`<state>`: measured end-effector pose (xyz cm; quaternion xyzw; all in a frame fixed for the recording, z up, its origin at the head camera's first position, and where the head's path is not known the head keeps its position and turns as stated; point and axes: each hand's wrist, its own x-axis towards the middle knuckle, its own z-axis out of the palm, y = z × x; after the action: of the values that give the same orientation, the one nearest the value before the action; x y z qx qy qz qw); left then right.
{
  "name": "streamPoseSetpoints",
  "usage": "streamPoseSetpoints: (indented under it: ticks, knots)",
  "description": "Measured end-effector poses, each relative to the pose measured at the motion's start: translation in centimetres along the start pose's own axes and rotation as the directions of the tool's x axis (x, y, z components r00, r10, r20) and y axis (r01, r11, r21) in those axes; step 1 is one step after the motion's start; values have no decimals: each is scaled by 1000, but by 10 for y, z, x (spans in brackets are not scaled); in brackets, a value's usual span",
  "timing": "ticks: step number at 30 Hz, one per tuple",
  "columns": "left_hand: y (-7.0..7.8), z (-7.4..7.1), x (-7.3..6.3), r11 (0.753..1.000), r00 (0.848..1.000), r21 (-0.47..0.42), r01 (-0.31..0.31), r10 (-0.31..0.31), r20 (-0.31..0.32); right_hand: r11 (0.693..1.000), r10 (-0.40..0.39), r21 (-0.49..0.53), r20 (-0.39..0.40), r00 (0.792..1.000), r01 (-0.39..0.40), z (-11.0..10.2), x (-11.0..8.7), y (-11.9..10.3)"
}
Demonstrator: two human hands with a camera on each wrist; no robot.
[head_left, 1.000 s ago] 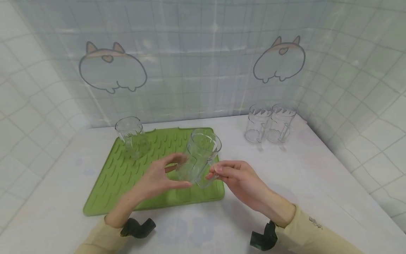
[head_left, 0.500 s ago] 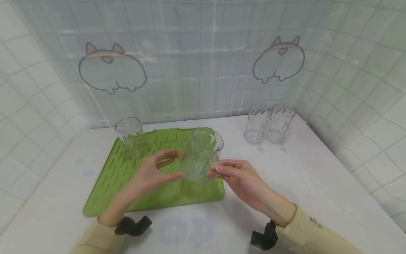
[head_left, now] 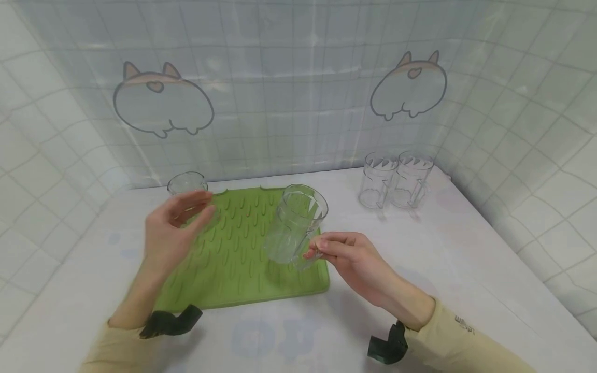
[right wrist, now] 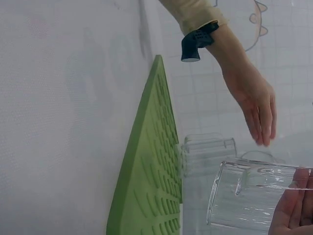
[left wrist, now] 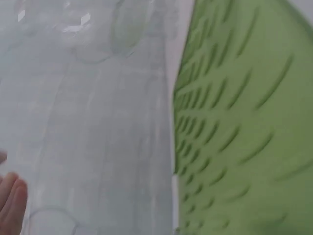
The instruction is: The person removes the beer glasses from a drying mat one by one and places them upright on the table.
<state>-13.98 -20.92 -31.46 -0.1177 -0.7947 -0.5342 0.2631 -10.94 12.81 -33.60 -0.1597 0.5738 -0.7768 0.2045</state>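
A clear glass mug (head_left: 296,225) is held over the green mat (head_left: 242,269), its mouth tipped slightly to the right. My right hand (head_left: 352,259) pinches its handle between thumb and fingers; in the right wrist view the mug (right wrist: 244,205) fills the lower right corner. My left hand (head_left: 174,228) holds nothing, fingers loosely bent, above the mat's left part. Behind it a second glass mug (head_left: 186,182) stands at the mat's back left, mostly hidden by the hand. In the left wrist view only fingertips (left wrist: 13,205) show at the lower left.
Two more glass mugs, one (head_left: 378,181) beside the other (head_left: 412,181), stand upright at the back right of the white table (head_left: 420,248). Tile-patterned sheeting (head_left: 289,103) closes off the back and both sides. The mat has raised ridges.
My left hand has let go of the held mug's base and moved left, in front of the standing mug. The right hand keeps the mug in nearly the same place.
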Motion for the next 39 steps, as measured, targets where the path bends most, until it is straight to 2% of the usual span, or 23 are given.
streamPoseSetpoints:
  ticks: [1,3,5,7,8,10,12,13,15,16,18,20,22,24,28,30,32,35,37,39]
  knots:
    - [0,-6,3,999,998,-43,10,-13,-64,1000,-5,-1,-1,1000,5,0,0,-1]
    - [-2,-21,10,989,980,-142,31,-58,-190,1000,-15,-4,-4,1000,15,-1,0,-2]
    - [-7,-35,16,970,949,-237,59,-129,-288,1000,-22,-5,-11,1000,22,-2,0,-3]
    - [-17,-50,19,935,913,-334,116,-233,-334,1000,-17,1,-19,1000,17,-2,-1,-3]
    - [-24,-57,20,918,899,-365,155,-284,-334,1000,-9,5,-22,1000,9,-2,-1,-2]
    - [-40,-71,19,872,883,-431,231,-374,-284,1000,7,10,-29,1000,-6,-2,-1,-1]
    - [-60,-83,17,820,874,-484,306,-443,-198,1000,21,10,-35,999,-21,-2,-2,0]
    - [-71,-89,15,805,872,-479,350,-467,-146,1000,27,8,-38,999,-26,-2,-2,1]
    - [-92,-98,12,794,862,-418,441,-504,-48,1000,25,0,-41,999,-25,-2,-2,2]
    - [-100,-101,10,805,852,-335,489,-523,-13,1000,23,-4,-41,999,-23,-3,-1,3]
    - [-114,-107,7,831,835,-80,550,-549,44,1000,13,-11,-39,999,-14,-3,-1,3]
    - [-123,-111,5,824,823,138,549,-562,83,1000,3,-14,-37,999,-4,-4,0,3]
    - [-128,-115,4,812,825,286,509,-555,107,1000,-5,-16,-36,999,4,-4,1,3]
    - [-131,-117,5,815,828,313,487,-545,132,1000,-11,-18,-37,999,10,-4,2,2]
    - [-137,-120,3,809,818,319,494,-557,145,1000,-10,-25,-43,999,9,-5,3,4]
    - [-142,-120,1,812,818,294,504,-558,139,1000,-8,-31,-45,999,7,-5,4,5]
    - [-147,-119,-1,832,831,230,504,-540,133,999,-7,-36,-49,999,5,-6,4,7]
    - [-152,-119,-5,864,853,88,496,-504,135,999,-5,-38,-53,999,3,-5,4,7]
    - [-156,-120,-7,868,860,0,497,-492,136,999,-2,-42,-57,998,-1,-5,4,8]
    - [-160,-121,-10,866,862,-25,499,-493,123,999,2,-48,-58,998,-4,-5,4,8]
